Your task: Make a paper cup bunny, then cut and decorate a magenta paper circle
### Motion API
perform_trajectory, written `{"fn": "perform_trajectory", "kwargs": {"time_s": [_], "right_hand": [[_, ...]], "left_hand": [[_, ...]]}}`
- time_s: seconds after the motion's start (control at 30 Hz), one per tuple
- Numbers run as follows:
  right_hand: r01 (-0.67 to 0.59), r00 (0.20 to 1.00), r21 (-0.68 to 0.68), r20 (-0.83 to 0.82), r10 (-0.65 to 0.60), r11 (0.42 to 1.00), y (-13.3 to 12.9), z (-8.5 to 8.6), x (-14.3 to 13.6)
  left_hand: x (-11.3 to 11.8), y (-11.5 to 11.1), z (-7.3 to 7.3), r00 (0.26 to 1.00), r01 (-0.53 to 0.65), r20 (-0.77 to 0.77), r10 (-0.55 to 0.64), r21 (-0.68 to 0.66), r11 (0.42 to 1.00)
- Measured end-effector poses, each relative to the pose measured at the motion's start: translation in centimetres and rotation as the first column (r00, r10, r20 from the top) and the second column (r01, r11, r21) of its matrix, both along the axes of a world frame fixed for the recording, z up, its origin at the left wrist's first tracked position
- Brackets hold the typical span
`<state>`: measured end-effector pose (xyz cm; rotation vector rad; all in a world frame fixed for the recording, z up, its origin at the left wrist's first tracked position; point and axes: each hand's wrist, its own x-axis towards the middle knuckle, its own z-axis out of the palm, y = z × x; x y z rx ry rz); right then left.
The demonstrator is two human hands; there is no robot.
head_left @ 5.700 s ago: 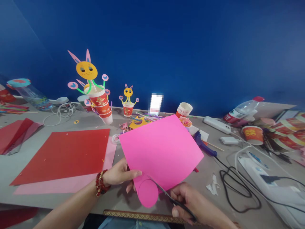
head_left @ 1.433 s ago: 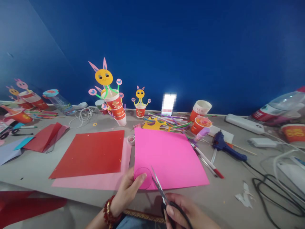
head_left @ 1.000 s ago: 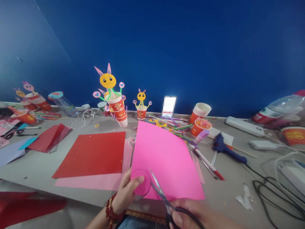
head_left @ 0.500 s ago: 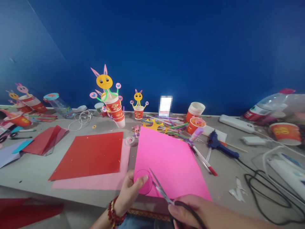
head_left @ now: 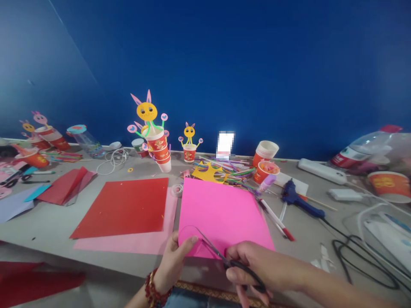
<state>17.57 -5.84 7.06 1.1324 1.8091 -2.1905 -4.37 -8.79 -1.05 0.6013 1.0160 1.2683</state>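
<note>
A bright pink paper sheet [head_left: 221, 209] is pinched at its lower left corner by my left hand [head_left: 176, 256], thumb on top. A thin drawn circle shows on the paper there, partly under the thumb. My right hand [head_left: 247, 269] grips black-handled scissors [head_left: 218, 253] by the loops. Their blades lie close together across the lower part of the sheet, at the circle's right side, with the tips near my left thumb. Whether the blades are fully closed is hard to see. Red beads circle my left wrist.
Red paper [head_left: 128, 207] lies over pale pink paper [head_left: 122, 246] to the left. Behind stand decorated paper cups [head_left: 157, 143], coloured pipe cleaners [head_left: 237, 164] and yellow paper scraps [head_left: 208, 173]. Markers [head_left: 278, 220], a blue glue gun [head_left: 302, 201] and its black cord [head_left: 353, 252] are at right.
The scissor blades have come together from an open spread, along the drawn circle's right side. The pink sheet's near edge has shifted slightly up, and the whole view has turned slightly left.
</note>
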Motion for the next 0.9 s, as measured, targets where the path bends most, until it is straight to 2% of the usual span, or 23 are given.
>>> {"fn": "perform_trajectory", "kwargs": {"time_s": [0.1,0.2,0.37,0.53,0.8,0.9], "right_hand": [[0.035,0.994,-0.023,-0.1,-0.037,0.999,-0.2,-1.4,-0.1],[0.099,0.99,-0.054,-0.094,-0.104,0.994,-0.8,-2.3,-0.3],[0.137,0.985,-0.081,-0.095,-0.145,0.987,-1.4,-2.9,-0.7],[0.153,0.981,-0.087,-0.105,-0.162,0.984,-1.7,-3.5,-1.1],[0.208,0.973,-0.062,-0.091,-0.213,0.976,-2.4,-4.8,-1.5],[0.247,0.953,-0.121,-0.151,-0.264,0.961,-2.6,-5.4,-1.7]], "left_hand": [[0.0,-0.1,-0.3,0.999,-0.041,0.012,0.042,-0.015,0.999],[-0.1,-0.1,-0.8,0.998,-0.061,0.01,0.061,-0.024,0.998],[-0.3,-0.3,-1.4,0.994,-0.053,-0.092,0.056,0.038,0.998],[0.1,-0.6,-1.3,0.98,-0.018,-0.196,0.039,0.106,0.994],[0.2,-0.7,-1.2,0.954,0.006,-0.299,0.033,0.126,0.992],[0.2,-0.7,-1.1,0.949,0.03,-0.316,0.016,0.14,0.99]]}}
